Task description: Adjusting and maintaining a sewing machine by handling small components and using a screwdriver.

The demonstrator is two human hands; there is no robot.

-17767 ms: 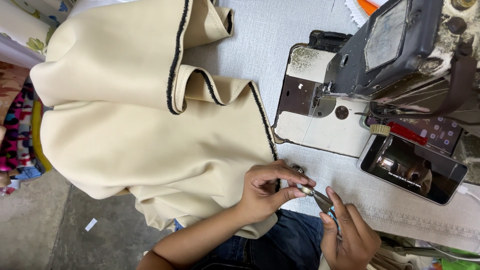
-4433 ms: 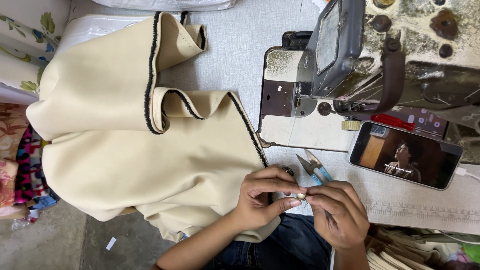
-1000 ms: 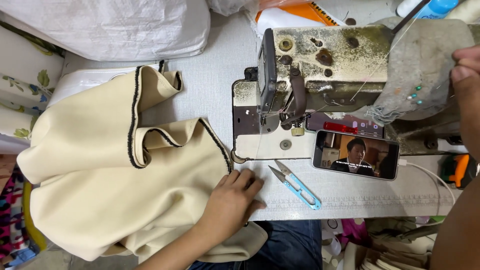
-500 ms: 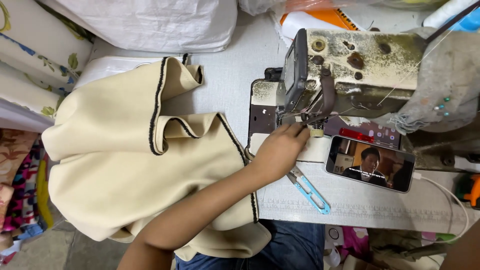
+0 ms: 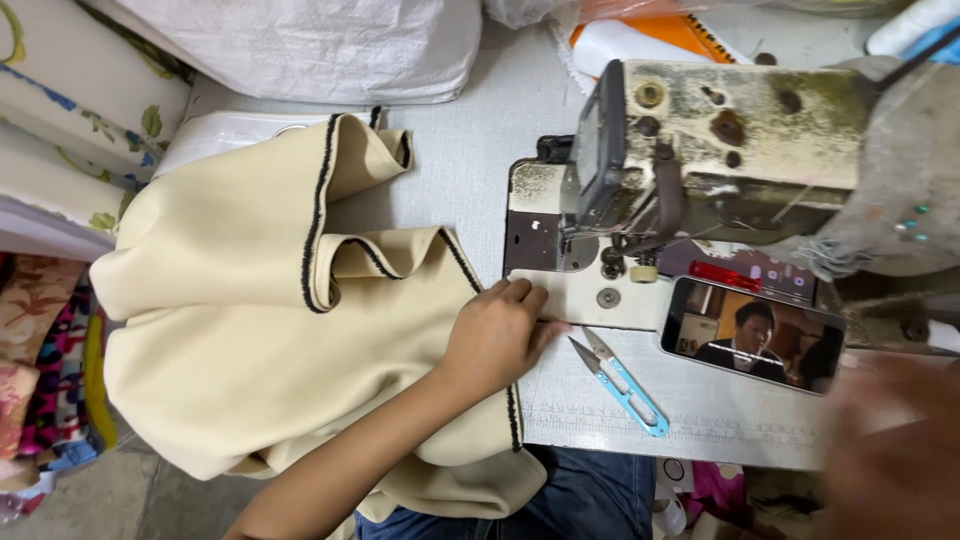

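My left hand (image 5: pixel 495 338) lies palm down at the right edge of a cream fabric (image 5: pixel 250 340) trimmed with black piping. Its bent fingers touch the front edge of the sewing machine's bed (image 5: pixel 585 290) and nothing is seen in its grasp. Blue-handled thread snips (image 5: pixel 622 383) lie on the table just right of that hand, untouched. My right hand (image 5: pixel 890 450) is a blur at the lower right, below a phone, and its fingers cannot be made out. The worn sewing machine (image 5: pixel 720 150) stands behind both hands.
A phone (image 5: pixel 752 333) with a lit screen lies flat beside the machine bed. A white woven sack (image 5: pixel 300 45) and floral cushions (image 5: pixel 70 110) sit at the back left. Colourful cloth (image 5: pixel 40 380) hangs off the left edge. The grey table top (image 5: pixel 480 120) shows behind the fabric.
My left hand has pulled back from the needle area to the front edge of the machine bed. My right hand has come into view, blurred, at the lower right.
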